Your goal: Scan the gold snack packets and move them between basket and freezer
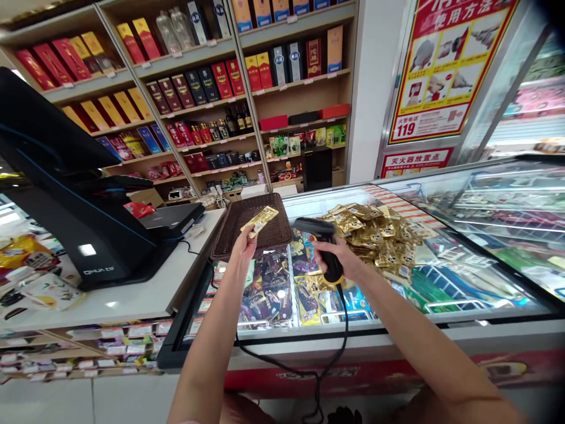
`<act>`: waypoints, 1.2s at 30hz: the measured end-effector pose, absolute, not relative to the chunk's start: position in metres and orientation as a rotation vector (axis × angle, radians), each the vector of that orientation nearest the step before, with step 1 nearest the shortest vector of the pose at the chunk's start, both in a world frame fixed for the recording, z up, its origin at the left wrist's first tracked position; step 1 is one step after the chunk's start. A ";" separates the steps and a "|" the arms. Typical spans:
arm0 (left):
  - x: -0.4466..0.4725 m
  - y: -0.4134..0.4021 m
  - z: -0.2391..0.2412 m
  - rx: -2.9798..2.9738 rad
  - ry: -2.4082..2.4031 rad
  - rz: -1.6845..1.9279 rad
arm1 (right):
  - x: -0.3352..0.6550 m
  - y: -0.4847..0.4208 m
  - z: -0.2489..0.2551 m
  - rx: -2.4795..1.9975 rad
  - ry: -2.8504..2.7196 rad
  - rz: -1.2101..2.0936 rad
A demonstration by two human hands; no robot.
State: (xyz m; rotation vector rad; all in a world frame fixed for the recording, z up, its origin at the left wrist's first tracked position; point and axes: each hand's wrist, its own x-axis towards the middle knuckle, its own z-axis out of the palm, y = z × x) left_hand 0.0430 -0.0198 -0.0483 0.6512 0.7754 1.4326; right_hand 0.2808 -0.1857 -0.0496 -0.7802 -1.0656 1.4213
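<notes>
My left hand (246, 242) pinches the near end of a gold snack packet (263, 219), holding it over a brown woven basket (229, 229). In my right hand (338, 256) is a black barcode scanner (314, 227), gripped by its handle, its head turned left toward the packet. The scanner's cord (345, 318) hangs down over the freezer's front edge. A heap of similar gold packets (379, 235) lies on the glass top of the chest freezer, just right of the scanner. No packets show in the visible part of the basket.
A black point-of-sale terminal (101, 194) stands on the white counter (185, 259) at left, with a scale-like flat unit (170, 218) beside it. The chest freezer (450, 259) holds packaged goods under glass. Shelves (194, 112) of boxed bottles line the back wall.
</notes>
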 end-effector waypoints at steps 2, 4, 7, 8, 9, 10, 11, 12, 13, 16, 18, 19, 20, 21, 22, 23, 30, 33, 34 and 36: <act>0.038 -0.018 -0.043 0.604 0.734 1.437 | 0.278 -0.183 -0.061 -0.768 -1.000 1.443; 0.035 -0.019 -0.039 0.577 0.687 1.433 | 0.276 -0.183 -0.068 -0.775 -0.981 1.438; 0.033 -0.024 -0.039 0.563 0.619 1.426 | 0.275 -0.185 -0.074 -0.783 -1.001 1.433; 0.034 -0.025 -0.040 0.562 0.600 1.428 | 0.276 -0.186 -0.075 -0.782 -1.014 1.435; 0.034 -0.027 -0.042 0.561 0.584 1.436 | 0.276 -0.186 -0.076 -0.785 -1.032 1.437; 0.034 -0.028 -0.043 0.561 0.571 1.450 | 0.277 -0.187 -0.077 -0.798 -1.060 1.441; 0.034 -0.030 -0.045 0.564 0.559 1.468 | 0.278 -0.188 -0.077 -0.820 -1.096 1.441; 0.034 -0.031 -0.046 0.570 0.548 1.487 | 0.278 -0.189 -0.078 -0.851 -1.135 1.435; 0.034 -0.032 -0.047 0.582 0.538 1.504 | 0.278 -0.190 -0.078 -0.889 -1.175 1.418; 0.032 -0.037 -0.051 0.645 0.511 1.534 | 0.278 -0.192 -0.076 -0.987 -1.287 1.328; 0.031 -0.040 -0.054 0.693 0.509 1.540 | 0.277 -0.195 -0.075 -1.000 -1.349 1.271; 0.031 -0.041 -0.055 0.713 0.512 1.540 | 0.278 -0.196 -0.074 -0.994 -1.373 1.256; 0.031 -0.043 -0.057 0.730 0.517 1.540 | 0.278 -0.198 -0.074 -0.984 -1.392 1.248; 0.031 -0.044 -0.059 0.745 0.521 1.539 | 0.279 -0.199 -0.074 -0.974 -1.405 1.245; 0.032 -0.044 -0.061 0.757 0.525 1.537 | 0.280 -0.200 -0.073 -0.968 -1.416 1.247; 0.032 -0.045 -0.063 0.767 0.527 1.536 | 0.281 -0.201 -0.073 -0.964 -1.429 1.253; 0.036 -0.045 -0.069 0.830 0.541 1.513 | 0.284 -0.205 -0.074 -0.938 -1.533 1.233; 0.038 -0.046 -0.070 0.859 0.538 1.498 | 0.283 -0.206 -0.072 -0.942 -1.545 1.218; 0.039 -0.046 -0.070 0.866 0.538 1.495 | 0.282 -0.206 -0.071 -0.945 -1.541 1.220; 0.040 -0.046 -0.070 0.878 0.539 1.488 | 0.282 -0.207 -0.069 -0.951 -1.528 1.236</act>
